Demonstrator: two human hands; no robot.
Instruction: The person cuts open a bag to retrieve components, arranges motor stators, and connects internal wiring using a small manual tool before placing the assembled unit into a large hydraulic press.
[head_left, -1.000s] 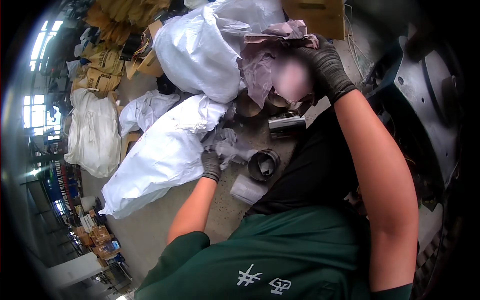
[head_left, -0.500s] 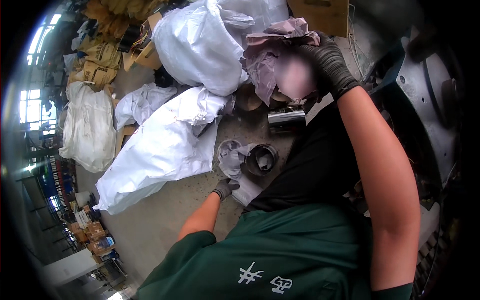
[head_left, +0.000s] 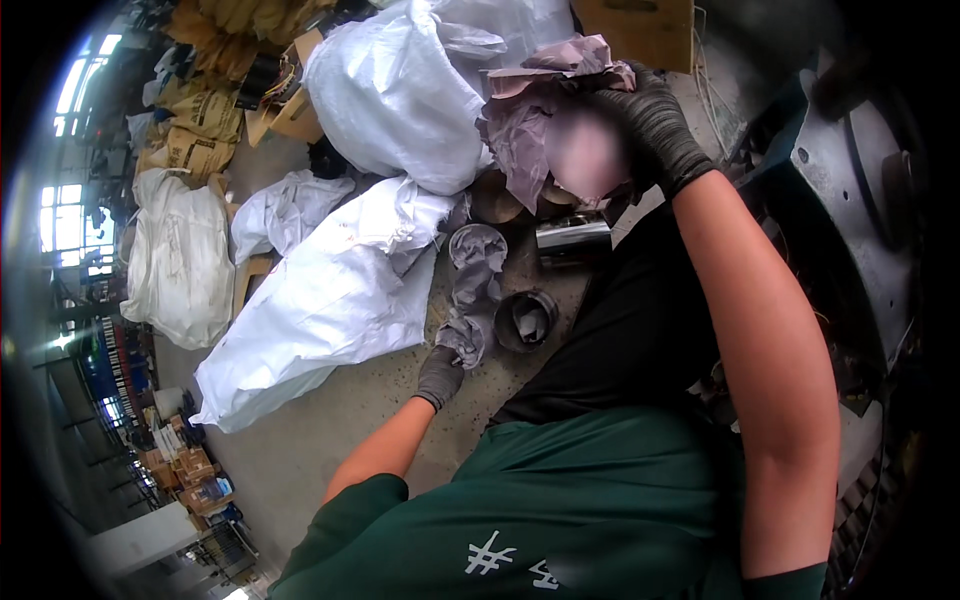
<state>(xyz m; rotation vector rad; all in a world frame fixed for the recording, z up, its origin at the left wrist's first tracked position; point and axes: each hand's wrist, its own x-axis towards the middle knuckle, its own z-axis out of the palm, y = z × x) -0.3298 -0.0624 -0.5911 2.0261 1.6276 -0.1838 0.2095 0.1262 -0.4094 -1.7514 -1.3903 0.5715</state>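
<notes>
My left hand (head_left: 440,378), in a dark grey knit glove, is closed at the near end of a strip of crumpled grey paper (head_left: 465,335); its fingertips are partly hidden. The strip runs away from me to a round, paper-stuffed opening (head_left: 478,247). Just right of it stands a dark round container (head_left: 525,320) with pale paper inside. My right hand (head_left: 645,120), in a matching glove, is raised at the upper right, gripping crumpled pinkish-brown paper (head_left: 520,145). A blurred patch covers part of that paper.
A shiny metal cylinder (head_left: 573,236) lies past my leg. Large white woven sacks (head_left: 400,95) and a flatter white sack (head_left: 320,290) lie at the left and ahead. Grey machinery (head_left: 850,200) stands on the right. Boxes (head_left: 190,460) are stacked far left.
My left hand has drawn slightly back and left, from a pale object to the crumpled paper. The paper now stretches farther away from me. My right hand has hardly moved.
</notes>
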